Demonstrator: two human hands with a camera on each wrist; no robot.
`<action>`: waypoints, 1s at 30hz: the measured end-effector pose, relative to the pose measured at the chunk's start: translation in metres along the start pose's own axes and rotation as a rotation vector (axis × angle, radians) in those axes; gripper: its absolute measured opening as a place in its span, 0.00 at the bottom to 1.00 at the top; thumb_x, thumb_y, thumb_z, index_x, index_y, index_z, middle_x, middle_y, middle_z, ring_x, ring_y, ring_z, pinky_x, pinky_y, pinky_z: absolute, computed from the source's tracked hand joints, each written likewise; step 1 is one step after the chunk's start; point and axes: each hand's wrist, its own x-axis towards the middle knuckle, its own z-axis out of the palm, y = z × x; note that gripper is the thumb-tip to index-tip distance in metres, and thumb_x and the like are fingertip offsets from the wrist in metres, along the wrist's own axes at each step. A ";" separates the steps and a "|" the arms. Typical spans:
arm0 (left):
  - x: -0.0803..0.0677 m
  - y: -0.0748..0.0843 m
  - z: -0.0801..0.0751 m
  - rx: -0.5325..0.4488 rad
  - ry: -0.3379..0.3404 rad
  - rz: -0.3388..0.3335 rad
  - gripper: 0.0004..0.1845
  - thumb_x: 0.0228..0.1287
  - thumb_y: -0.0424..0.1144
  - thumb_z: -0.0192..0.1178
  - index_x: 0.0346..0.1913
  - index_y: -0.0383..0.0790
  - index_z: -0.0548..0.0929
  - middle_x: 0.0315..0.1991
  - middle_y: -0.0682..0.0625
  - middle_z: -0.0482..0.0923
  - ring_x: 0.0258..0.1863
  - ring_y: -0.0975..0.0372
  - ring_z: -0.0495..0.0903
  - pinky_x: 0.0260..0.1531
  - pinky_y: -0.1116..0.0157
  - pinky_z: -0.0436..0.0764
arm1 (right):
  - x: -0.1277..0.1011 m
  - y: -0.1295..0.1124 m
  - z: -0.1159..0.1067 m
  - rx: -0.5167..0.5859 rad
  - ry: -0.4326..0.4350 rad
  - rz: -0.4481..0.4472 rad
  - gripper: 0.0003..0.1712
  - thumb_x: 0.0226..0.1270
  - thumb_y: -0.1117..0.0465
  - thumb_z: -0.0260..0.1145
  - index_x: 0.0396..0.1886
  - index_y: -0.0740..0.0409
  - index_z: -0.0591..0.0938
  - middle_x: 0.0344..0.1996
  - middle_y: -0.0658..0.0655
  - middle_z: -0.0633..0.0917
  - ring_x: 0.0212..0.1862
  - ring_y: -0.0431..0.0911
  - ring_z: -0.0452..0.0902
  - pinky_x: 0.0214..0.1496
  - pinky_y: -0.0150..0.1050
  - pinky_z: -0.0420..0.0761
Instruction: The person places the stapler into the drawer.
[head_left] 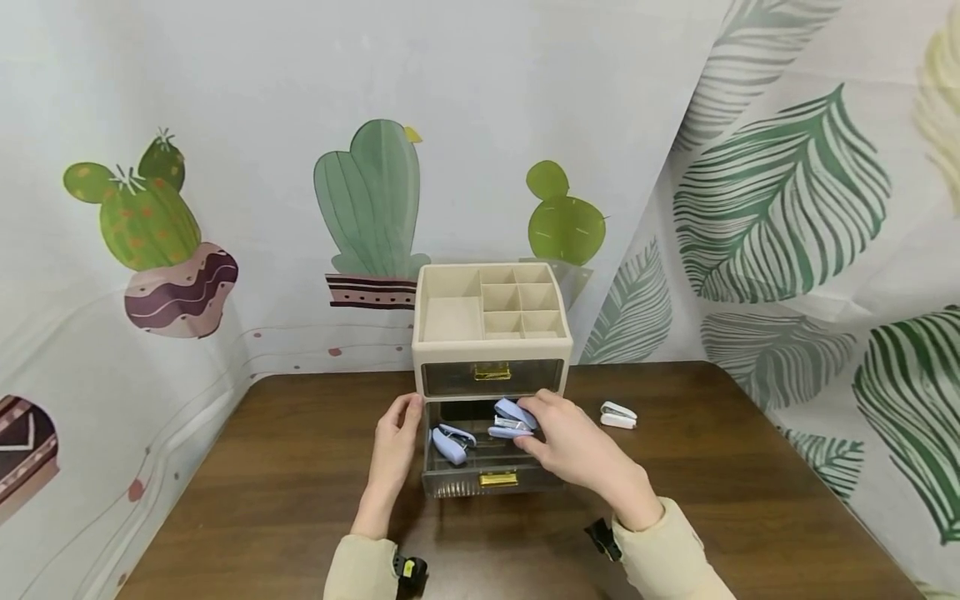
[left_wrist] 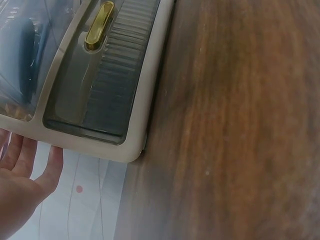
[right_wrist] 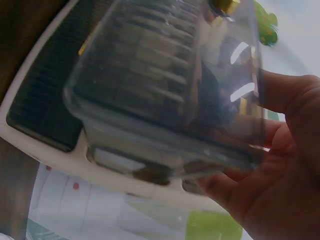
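Observation:
A cream desk organizer (head_left: 450,348) has a see-through drawer (head_left: 461,485) pulled out toward me. Inside it on the left lies a light-blue stapler (head_left: 450,447), its arm spread from its base. My right hand (head_left: 573,439) pinches a second light-blue stapler (head_left: 512,419) between thumb and fingers over the drawer's right part. In the right wrist view, that hand (right_wrist: 287,165) shows behind the drawer's clear wall, and the stapler is blurred. My left hand (head_left: 396,439) rests its fingers against the organizer's left side; the left wrist view shows fingertips (left_wrist: 55,154) at its edge.
To the right of the organizer, a small white stapler (head_left: 618,416) lies on the brown wooden table (head_left: 300,475). A shut dark drawer (head_left: 450,378) with a gold handle sits above the pulled-out one. Small compartments (head_left: 521,310) form the organizer's top. A printed curtain (head_left: 480,100) hangs behind.

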 end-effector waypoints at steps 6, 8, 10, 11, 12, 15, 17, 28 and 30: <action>-0.002 0.001 0.000 0.013 -0.005 -0.004 0.19 0.74 0.52 0.53 0.51 0.39 0.83 0.47 0.47 0.82 0.47 0.59 0.75 0.50 0.60 0.72 | 0.009 -0.002 0.012 -0.057 -0.073 -0.047 0.20 0.59 0.61 0.72 0.47 0.68 0.81 0.35 0.54 0.78 0.34 0.45 0.74 0.37 0.42 0.77; -0.002 0.000 0.000 0.015 -0.006 -0.003 0.19 0.74 0.52 0.53 0.51 0.39 0.83 0.47 0.47 0.82 0.47 0.58 0.76 0.50 0.58 0.72 | 0.012 -0.002 0.014 -0.069 -0.086 -0.054 0.18 0.59 0.61 0.72 0.45 0.67 0.81 0.33 0.54 0.78 0.33 0.44 0.73 0.36 0.42 0.77; -0.002 -0.001 0.000 0.014 -0.005 -0.001 0.19 0.74 0.52 0.53 0.51 0.39 0.83 0.47 0.47 0.82 0.47 0.58 0.76 0.50 0.58 0.72 | 0.016 -0.003 0.015 -0.069 -0.102 -0.050 0.16 0.59 0.61 0.73 0.42 0.66 0.81 0.32 0.53 0.77 0.32 0.44 0.72 0.35 0.41 0.76; -0.001 -0.001 0.000 0.017 -0.003 0.001 0.19 0.74 0.52 0.53 0.51 0.40 0.83 0.47 0.47 0.82 0.47 0.59 0.76 0.50 0.58 0.72 | 0.017 -0.003 0.015 -0.069 -0.112 -0.046 0.15 0.59 0.61 0.73 0.40 0.65 0.81 0.30 0.53 0.76 0.31 0.44 0.72 0.34 0.41 0.75; -0.001 -0.001 0.000 0.019 -0.002 0.002 0.19 0.74 0.52 0.53 0.51 0.40 0.83 0.47 0.47 0.82 0.47 0.59 0.76 0.50 0.58 0.72 | 0.019 -0.004 0.015 -0.071 -0.123 -0.043 0.13 0.59 0.60 0.73 0.38 0.64 0.80 0.29 0.52 0.76 0.30 0.44 0.71 0.33 0.41 0.74; -0.001 -0.001 -0.001 0.017 0.001 0.004 0.19 0.74 0.51 0.53 0.51 0.40 0.83 0.47 0.47 0.82 0.46 0.59 0.76 0.49 0.61 0.73 | 0.023 -0.003 0.016 -0.080 -0.151 -0.032 0.10 0.59 0.60 0.72 0.31 0.60 0.78 0.24 0.49 0.72 0.27 0.43 0.67 0.29 0.40 0.70; -0.001 -0.001 -0.001 0.011 0.000 0.004 0.19 0.74 0.51 0.53 0.51 0.39 0.83 0.46 0.47 0.82 0.45 0.59 0.76 0.48 0.62 0.73 | 0.025 -0.003 0.018 -0.077 -0.164 -0.021 0.11 0.59 0.60 0.72 0.27 0.57 0.77 0.21 0.48 0.70 0.25 0.43 0.65 0.27 0.39 0.68; -0.001 -0.002 -0.001 0.018 0.003 0.009 0.19 0.75 0.51 0.52 0.51 0.39 0.83 0.47 0.46 0.82 0.47 0.59 0.76 0.50 0.60 0.72 | 0.034 -0.005 0.026 -0.074 -0.277 0.082 0.12 0.59 0.59 0.72 0.25 0.55 0.77 0.19 0.48 0.73 0.24 0.44 0.69 0.30 0.41 0.71; -0.001 -0.002 0.000 0.018 -0.001 0.009 0.19 0.75 0.51 0.52 0.51 0.39 0.83 0.47 0.46 0.82 0.46 0.59 0.76 0.49 0.61 0.73 | 0.035 -0.005 0.027 -0.083 -0.285 0.098 0.12 0.58 0.59 0.73 0.24 0.55 0.77 0.20 0.49 0.73 0.25 0.44 0.69 0.30 0.41 0.72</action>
